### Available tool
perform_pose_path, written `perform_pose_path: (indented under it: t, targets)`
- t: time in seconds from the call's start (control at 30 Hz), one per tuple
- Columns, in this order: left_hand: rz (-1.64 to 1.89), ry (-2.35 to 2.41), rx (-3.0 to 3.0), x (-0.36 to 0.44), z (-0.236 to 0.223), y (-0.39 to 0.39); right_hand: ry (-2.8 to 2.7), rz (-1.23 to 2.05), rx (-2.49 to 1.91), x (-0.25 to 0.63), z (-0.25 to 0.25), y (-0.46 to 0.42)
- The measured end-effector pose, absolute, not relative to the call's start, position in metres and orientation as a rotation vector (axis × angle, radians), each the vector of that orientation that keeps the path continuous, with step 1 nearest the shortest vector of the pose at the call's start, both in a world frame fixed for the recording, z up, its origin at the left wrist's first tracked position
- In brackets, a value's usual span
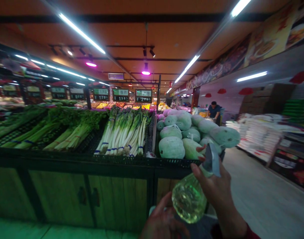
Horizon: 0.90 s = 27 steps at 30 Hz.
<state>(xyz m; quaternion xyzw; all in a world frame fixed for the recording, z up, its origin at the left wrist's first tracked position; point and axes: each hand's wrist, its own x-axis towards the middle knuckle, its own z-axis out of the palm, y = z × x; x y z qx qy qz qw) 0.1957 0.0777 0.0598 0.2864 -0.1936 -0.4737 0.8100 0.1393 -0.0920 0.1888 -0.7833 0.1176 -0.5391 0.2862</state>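
Head view: before a produce stand (118,196), the right hand (220,187) grips the neck of a liquid-filled bottle (189,199), probably slick and bottom-heavy, best held there, the left hand (163,219), grip unclear, beside its base.

We note dim ambient light, glaring ceiling tubes (82,33) at eleven and one o'clock, blur at nine
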Motion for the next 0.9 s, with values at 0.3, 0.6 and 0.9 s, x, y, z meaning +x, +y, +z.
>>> perform_pose_path:
  t: [0.3, 0.6, 0.9]
  targets:
    - [-1.04, -0.454, 0.59, 0.212, 0.061, 0.096, 0.268, -1.496, -2.101, 0.155, 0.19, -0.069]
    - [-0.991, -0.483, 0.556, 0.222, 0.061, 0.11, 0.185, -1.542, -2.077, 0.164, 0.195, -0.052]
    - [-0.993, -0.547, 0.524, 0.221, 0.06, 0.099, 0.148, -1.559, -2.072, 0.164, 0.194, -0.056]
